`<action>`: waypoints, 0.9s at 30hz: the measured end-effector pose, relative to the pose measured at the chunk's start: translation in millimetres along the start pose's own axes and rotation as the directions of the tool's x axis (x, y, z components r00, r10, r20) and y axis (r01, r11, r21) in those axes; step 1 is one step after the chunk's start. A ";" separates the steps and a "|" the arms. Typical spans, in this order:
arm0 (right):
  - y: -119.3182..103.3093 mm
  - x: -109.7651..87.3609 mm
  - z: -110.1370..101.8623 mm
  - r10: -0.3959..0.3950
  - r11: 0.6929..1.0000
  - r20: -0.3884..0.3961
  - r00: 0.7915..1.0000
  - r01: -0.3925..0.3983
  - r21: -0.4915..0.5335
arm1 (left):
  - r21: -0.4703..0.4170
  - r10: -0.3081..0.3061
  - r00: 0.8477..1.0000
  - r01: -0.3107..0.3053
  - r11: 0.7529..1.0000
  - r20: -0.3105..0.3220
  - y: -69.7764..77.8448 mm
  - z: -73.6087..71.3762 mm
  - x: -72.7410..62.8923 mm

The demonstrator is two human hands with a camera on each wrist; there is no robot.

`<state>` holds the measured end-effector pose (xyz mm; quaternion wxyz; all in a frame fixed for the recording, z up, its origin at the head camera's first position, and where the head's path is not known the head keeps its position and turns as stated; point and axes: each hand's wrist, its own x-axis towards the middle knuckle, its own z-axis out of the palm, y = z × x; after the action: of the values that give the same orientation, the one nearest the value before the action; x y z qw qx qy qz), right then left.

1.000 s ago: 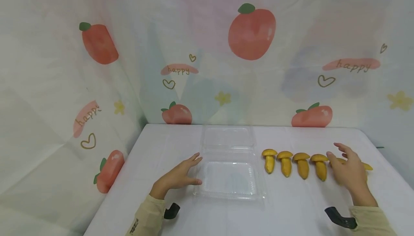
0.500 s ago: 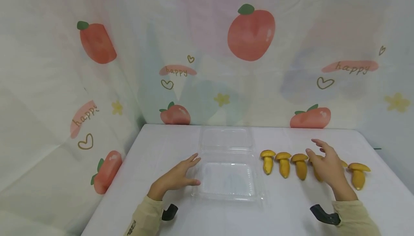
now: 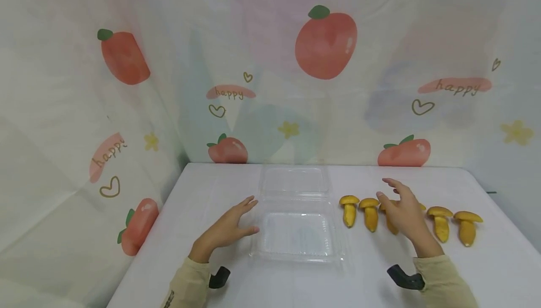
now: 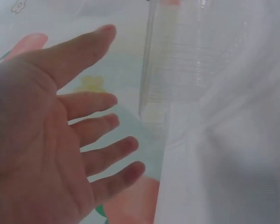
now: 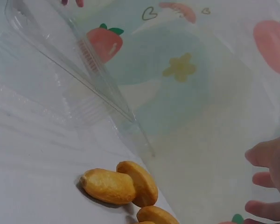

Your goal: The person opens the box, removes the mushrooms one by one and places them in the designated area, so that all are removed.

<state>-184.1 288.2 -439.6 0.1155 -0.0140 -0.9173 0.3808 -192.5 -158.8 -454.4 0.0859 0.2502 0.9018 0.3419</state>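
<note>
Several yellow mushrooms (image 3: 349, 211) lie in a row on the right half of the table, caps toward the back. Over the middle of that row hovers my right hand (image 3: 403, 216), its fingers loosely spread and holding nothing; it partly hides two of the mushrooms. To the left of the row stands a clear plastic clamshell box (image 3: 297, 257), its lid (image 3: 294, 181) folded back toward the wall. My left hand (image 3: 226, 228) is beside the box's left side, thumb and fingers apart. In the left wrist view its palm (image 4: 32, 140) shows nothing held.
A white cloth covers the table (image 3: 296, 289). Behind and to the left hangs a pale backdrop (image 3: 270, 40) printed with red fruit. Each wrist carries a black mount (image 3: 405, 277). The right wrist view shows one mushroom (image 5: 109, 185) close to the box.
My right hand has moved left along the row, from the far right mushrooms to the middle ones, uncovering the two at the right end. The left hand stays nearly still.
</note>
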 end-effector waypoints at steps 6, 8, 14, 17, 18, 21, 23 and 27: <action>-11.6 -1.1 5.7 -0.033 0.999 -0.007 0.999 0.033 -0.001 | -0.005 0.004 0.993 -0.004 1.000 -0.121 2.2 -2.9 -0.4; -15.3 -0.5 8.1 -0.047 0.999 -0.007 0.999 0.047 0.005 | -0.009 0.005 0.988 -0.006 1.000 -0.157 4.0 -3.4 -0.2; -28.4 1.6 15.8 -0.070 0.997 0.030 0.997 0.069 0.030 | -0.032 0.009 0.969 -0.017 0.999 -0.247 7.9 -5.1 -0.3; -34.2 1.8 20.2 -0.072 0.996 0.050 0.996 0.070 0.049 | -0.037 0.019 0.959 -0.030 0.999 -0.282 9.0 -6.1 -0.7; -36.0 1.5 21.6 -0.077 0.996 0.053 0.996 0.074 0.057 | -0.034 0.024 0.956 -0.036 0.999 -0.291 9.2 -6.5 -0.7; -40.8 -0.4 25.6 -0.091 0.994 0.052 0.994 0.088 0.058 | -0.016 0.052 0.945 -0.061 0.998 -0.324 10.2 -7.6 -0.9; -44.1 -2.2 27.9 -0.104 0.993 0.045 0.994 0.101 0.059 | 0.006 0.071 0.935 -0.073 0.997 -0.348 11.3 -8.6 -1.3; -49.0 -6.2 32.6 -0.123 0.991 0.042 0.992 0.120 0.056 | 0.048 0.100 0.920 -0.088 0.995 -0.380 14.3 -10.9 -2.5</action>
<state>-182.3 230.1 -428.7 0.1179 0.0536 -0.9084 0.3976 -188.3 -157.2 -436.8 -0.1114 0.2232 0.8931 0.3743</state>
